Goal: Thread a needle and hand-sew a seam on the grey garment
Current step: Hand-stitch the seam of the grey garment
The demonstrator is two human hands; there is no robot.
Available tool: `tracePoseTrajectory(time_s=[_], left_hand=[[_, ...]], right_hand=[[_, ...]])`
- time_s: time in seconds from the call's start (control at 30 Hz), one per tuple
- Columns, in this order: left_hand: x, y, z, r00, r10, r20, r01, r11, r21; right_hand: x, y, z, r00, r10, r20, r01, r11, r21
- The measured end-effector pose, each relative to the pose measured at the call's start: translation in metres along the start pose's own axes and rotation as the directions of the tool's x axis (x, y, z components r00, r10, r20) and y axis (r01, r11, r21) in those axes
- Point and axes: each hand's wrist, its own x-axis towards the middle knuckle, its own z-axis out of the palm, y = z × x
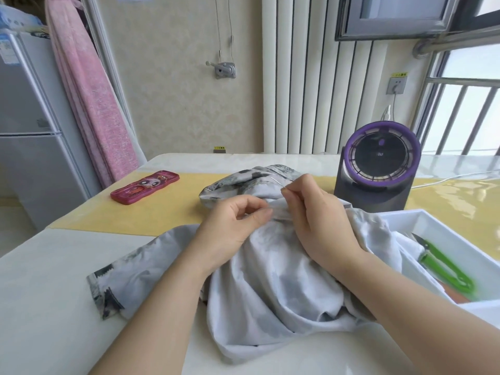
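Note:
A grey patterned garment (270, 282) lies bunched across the middle of the table. My left hand (232, 226) rests on it and pinches a fold of the cloth between thumb and fingers. My right hand (316, 215) sits on the garment just to the right and pinches a thin silver needle (277, 181), whose free end points up and to the left above the fabric. No thread can be made out.
A pink cartoon case (144, 186) lies at the back left on a yellow table runner (113, 220). A purple-ringed dark fan (378, 169) stands back right. A white tray (438, 220) at the right holds green thread snips (443, 263).

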Motion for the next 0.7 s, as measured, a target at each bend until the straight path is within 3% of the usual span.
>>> tracePoseTrajectory(time_s=[0.17, 0.3, 0.4, 0.7], left_hand=[[-0.003, 0.000, 0.001, 0.998, 0.049, -0.042, -0.049, 0.999, -0.019], [-0.004, 0.001, 0.001, 0.997, 0.047, -0.059, -0.047, 0.999, -0.012], [-0.006, 0.001, 0.002, 0.997, 0.046, -0.056, -0.047, 0.999, -0.015], [-0.006, 0.002, 0.001, 0.997, 0.040, -0.060, -0.041, 0.999, -0.006]], right_hand=[[0.035, -0.007, -0.025, 0.974, 0.121, 0.192, -0.112, 0.992, -0.055], [0.071, -0.012, -0.046, 0.886, 0.144, 0.441, -0.017, 0.960, -0.280], [0.072, -0.013, -0.048, 0.810, 0.185, 0.556, -0.019, 0.956, -0.291], [0.063, -0.009, -0.048, 0.759, 0.216, 0.614, -0.005, 0.945, -0.327]])
